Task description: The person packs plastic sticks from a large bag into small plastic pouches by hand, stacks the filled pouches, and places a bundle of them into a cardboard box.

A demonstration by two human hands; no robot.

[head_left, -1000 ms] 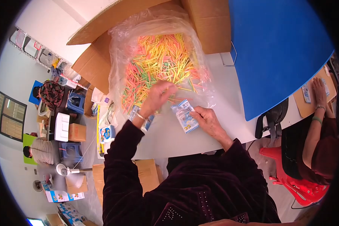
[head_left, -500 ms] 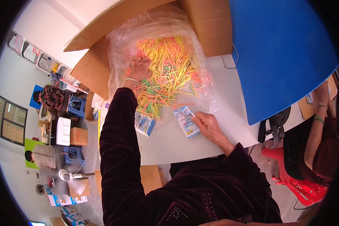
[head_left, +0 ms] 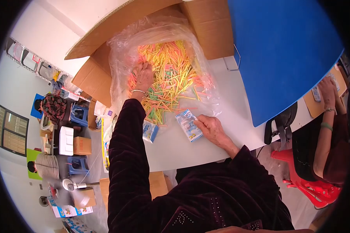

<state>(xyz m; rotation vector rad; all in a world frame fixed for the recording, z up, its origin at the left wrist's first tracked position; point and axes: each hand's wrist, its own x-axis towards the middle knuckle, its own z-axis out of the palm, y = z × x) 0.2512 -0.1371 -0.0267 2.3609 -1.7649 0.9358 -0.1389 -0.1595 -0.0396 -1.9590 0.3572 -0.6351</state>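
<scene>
At the far left, a person in a patterned top (head_left: 53, 106) and a person in a striped top (head_left: 47, 166) are sitting across the room, while a fan (head_left: 69, 185) is standing nearer. On the table (head_left: 182, 155), a clear plastic bag (head_left: 118, 58) is spreading open from a cardboard box (head_left: 212, 29) on the far side, and many thin colored sticks (head_left: 175, 73) are lying loose in it. The left hand (head_left: 144, 77) is reaching into the left side of the pile, its fingers bending down among the sticks; whether they are gripping any cannot be told. A flat packet (head_left: 149, 131) is lying just beside the near edge of the pile. To its right, the right hand (head_left: 214, 130) is pinching the edge of a printed pouch (head_left: 188, 125) between thumb and fingers, keeping it near the sticks. Farther right, a blue panel (head_left: 287, 54) is covering the far side, a black bag (head_left: 283, 124) is resting near its near edge, and a co-worker's hand (head_left: 327, 93) is hovering or resting over a brown board (head_left: 313, 104), beside a small packet.
</scene>
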